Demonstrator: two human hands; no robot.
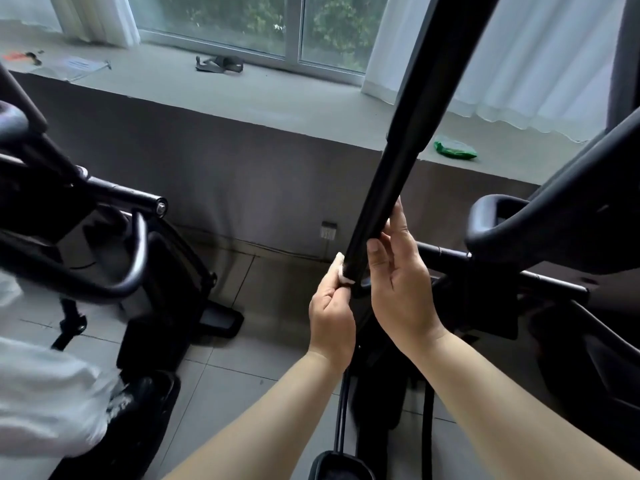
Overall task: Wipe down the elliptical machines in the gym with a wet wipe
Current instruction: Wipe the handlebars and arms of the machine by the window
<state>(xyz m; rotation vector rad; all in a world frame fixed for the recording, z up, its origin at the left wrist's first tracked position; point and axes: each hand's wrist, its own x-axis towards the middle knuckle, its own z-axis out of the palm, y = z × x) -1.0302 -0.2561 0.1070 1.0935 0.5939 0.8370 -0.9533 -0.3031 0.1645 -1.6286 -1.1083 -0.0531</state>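
A long black handlebar pole (398, 161) of the elliptical machine runs up the middle of the head view. My left hand (330, 317) pinches a small white wet wipe (341, 271) against the pole's lower left side. On the pole's right side, my right hand (403, 278) has its thumb hooked over the front and its fingers reaching up behind. The lower frame of the elliptical (519, 271) spreads out to the right.
A second black elliptical (104, 237) stands at the left, beside a person in white (45, 393). A grey window ledge (277, 98) holds a green wipe packet (455, 150), a black strap (220, 64) and papers (74, 66). White curtains (519, 57) hang at right.
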